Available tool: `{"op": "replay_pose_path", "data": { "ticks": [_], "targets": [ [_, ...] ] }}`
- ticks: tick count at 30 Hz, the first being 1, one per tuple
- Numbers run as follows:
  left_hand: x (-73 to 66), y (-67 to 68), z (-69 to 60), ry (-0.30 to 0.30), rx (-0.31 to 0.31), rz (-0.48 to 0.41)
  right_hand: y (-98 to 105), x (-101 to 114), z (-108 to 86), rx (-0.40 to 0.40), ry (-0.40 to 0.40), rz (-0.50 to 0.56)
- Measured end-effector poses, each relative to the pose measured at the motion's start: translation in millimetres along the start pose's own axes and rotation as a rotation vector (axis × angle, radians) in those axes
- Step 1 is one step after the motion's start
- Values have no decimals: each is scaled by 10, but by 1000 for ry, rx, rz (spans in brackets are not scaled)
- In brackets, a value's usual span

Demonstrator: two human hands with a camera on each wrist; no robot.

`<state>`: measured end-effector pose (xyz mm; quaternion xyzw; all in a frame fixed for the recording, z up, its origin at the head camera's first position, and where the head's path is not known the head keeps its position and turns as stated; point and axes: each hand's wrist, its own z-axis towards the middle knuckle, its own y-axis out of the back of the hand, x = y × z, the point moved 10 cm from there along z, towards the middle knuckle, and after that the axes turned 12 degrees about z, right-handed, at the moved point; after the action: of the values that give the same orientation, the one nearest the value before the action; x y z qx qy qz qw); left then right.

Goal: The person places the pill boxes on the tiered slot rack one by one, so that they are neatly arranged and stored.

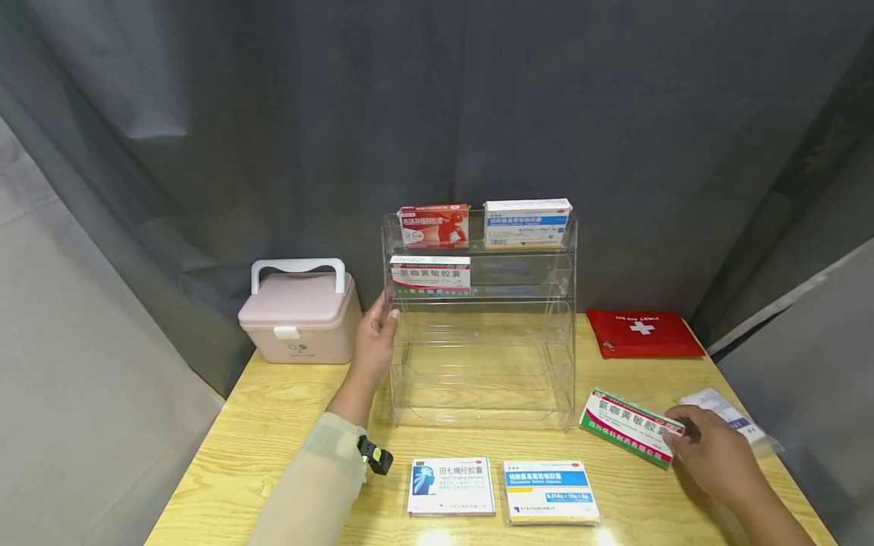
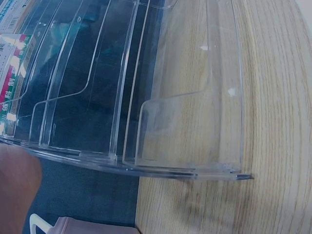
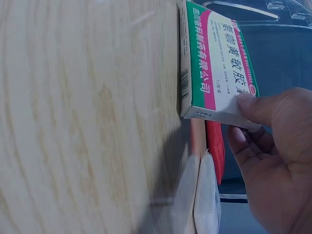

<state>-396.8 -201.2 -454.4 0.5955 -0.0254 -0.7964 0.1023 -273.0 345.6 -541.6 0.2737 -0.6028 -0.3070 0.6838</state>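
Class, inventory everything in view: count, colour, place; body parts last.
Wooden table: 1, yellow, foreground.
Cloth hangings: several, grey, background.
Clear plastic tiered rack: 1, colourless, centre.
Red cardboard box: 1, red, top tier left.
Blue cardboard boxes: 2, blue-white, top tier right; table front.
Green cardboard boxes: 2, green-white-magenta, second tier left; right hand.
White cardboard box: 1, white-blue, table front.
Pink plastic lidded box: 1, pink, rack's left.
Red rectangular pouch: 1, red, table right.
Clear plastic packet: 1, white-purple, table right.
Wrist device: 1, black, left wrist.
Cloth sleeve: 1, pale, left arm.
Left hand: 1, bare, gripping rack.
Right hand: 1, bare, pinching green box.
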Motion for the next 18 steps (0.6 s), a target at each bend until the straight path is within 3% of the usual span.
{"op": "replay_pose_path", "data": {
  "ticks": [4, 9, 18],
  "targets": [
    [12, 3, 3, 6, 0, 6, 78, 76, -26, -64, 55, 8],
    [18, 3, 7, 19, 2, -5, 124, 107, -48, -97, 63, 21],
    [23, 0, 3, 24, -7, -6, 128, -18, -97, -100, -65, 47]
  ]
}}
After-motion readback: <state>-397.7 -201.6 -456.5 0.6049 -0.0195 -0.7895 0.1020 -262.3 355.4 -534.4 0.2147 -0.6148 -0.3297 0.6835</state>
